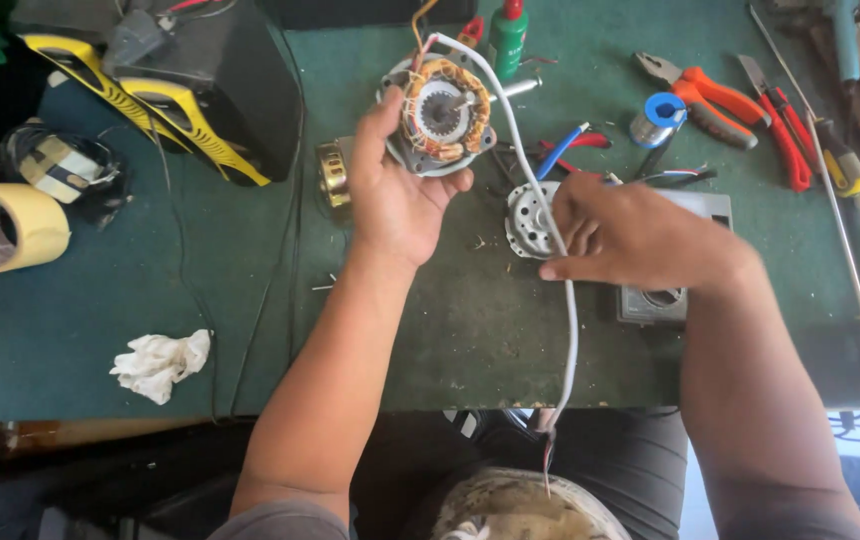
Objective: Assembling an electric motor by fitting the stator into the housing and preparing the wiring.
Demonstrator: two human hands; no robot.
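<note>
— Left hand (395, 195), head view: closed around a round grey metal motor stator with copper-coloured windings (440, 112), thumb over the near rim, open face turned up toward the camera.

— And the right hand (615, 235)?

— Pinching a white sheathed cable (525, 160) between thumb and fingers, narrow grip, just above a round silver perforated motor end cover (528, 222) lying on the green table top (150, 300).

— Direction of the cable?

— Long axis running from the top of the stator, down and to the right under the right hand, then straight down past the table edge toward the lap, bare wire ends hanging loose. Stator up and to the left of the right hand, near but apart; left hand already on it, so clearly the nearer one.

— Counts?

— One stator, one white cable, one silver end cover, one brass-coloured round part (332, 175) half hidden behind the left wrist. One grey switch box (665, 300) under the right forearm. One roll of beige masking tape (5, 225) at far left, one crumpled white rag (162, 363), one black and yellow case (185, 85). Two orange-handled pliers (715, 105) at upper right, one blue spool of solder wire (658, 118), one green bottle with red cap (508, 38). Further tools at the right edge, too crowded to count.
</note>
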